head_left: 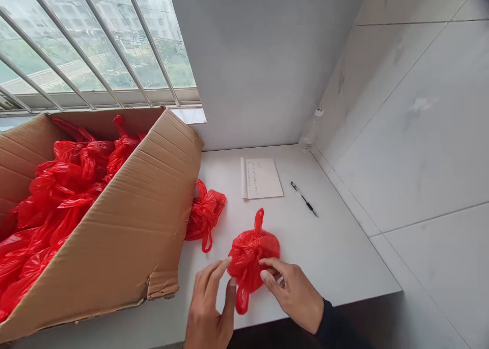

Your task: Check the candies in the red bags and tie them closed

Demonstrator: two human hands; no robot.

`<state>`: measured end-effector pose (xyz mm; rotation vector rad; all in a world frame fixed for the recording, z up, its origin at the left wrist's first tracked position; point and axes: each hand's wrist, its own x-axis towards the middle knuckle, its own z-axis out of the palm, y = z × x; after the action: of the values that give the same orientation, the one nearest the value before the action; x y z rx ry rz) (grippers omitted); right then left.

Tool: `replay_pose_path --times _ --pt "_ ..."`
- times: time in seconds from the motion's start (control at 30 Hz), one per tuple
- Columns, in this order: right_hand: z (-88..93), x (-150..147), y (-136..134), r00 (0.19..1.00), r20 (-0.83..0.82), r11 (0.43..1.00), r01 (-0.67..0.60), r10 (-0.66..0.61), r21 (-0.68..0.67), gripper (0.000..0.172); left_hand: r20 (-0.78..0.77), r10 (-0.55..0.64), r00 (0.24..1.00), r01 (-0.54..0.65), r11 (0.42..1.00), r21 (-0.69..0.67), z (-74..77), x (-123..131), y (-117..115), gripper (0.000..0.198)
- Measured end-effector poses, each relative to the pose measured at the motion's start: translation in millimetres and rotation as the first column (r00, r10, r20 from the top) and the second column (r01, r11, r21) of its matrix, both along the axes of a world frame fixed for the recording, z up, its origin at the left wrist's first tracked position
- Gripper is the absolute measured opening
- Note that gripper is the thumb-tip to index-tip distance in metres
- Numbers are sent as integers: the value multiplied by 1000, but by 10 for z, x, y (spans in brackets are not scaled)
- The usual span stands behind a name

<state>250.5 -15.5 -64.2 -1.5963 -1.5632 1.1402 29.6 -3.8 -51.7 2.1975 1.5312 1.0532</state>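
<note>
A knotted red plastic bag [252,252] sits on the white table near its front edge, one loop pointing up and another hanging toward me. What is inside the bag cannot be seen. My left hand [212,303] is at the bag's left side, fingers and thumb apart, holding nothing. On the right side, my right hand [292,290] has its curled fingers and thumb apart at the bag's edge; whether they touch the plastic is hard to tell. A second tied red bag [206,211] lies farther back, beside the cardboard box.
The large cardboard box [137,226] at left holds several tied red bags [64,186]. Farther back on the table [344,257] are a notepad [263,178], a pen [304,199] and a clear bottle [310,132] in the corner. A tiled wall bounds the right side.
</note>
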Motion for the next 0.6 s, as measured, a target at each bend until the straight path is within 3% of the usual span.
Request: replay_pose_path --times 0.1,0.2,0.4,0.6 --pt "68 63 -27 995 80 995 52 -58 85 30 -33 -87 996 84 993 -85 -322 336 141 41" --pt "11 111 34 976 185 980 77 -111 182 24 -15 -112 994 109 987 -118 -442 478 206 36" --pt "-77 194 45 979 156 979 104 -132 175 20 41 -83 996 89 976 -199 -334 453 232 16" --pt "-85 633 -108 941 171 953 270 -291 140 15 122 143 982 -106 956 -273 -234 208 283 18"
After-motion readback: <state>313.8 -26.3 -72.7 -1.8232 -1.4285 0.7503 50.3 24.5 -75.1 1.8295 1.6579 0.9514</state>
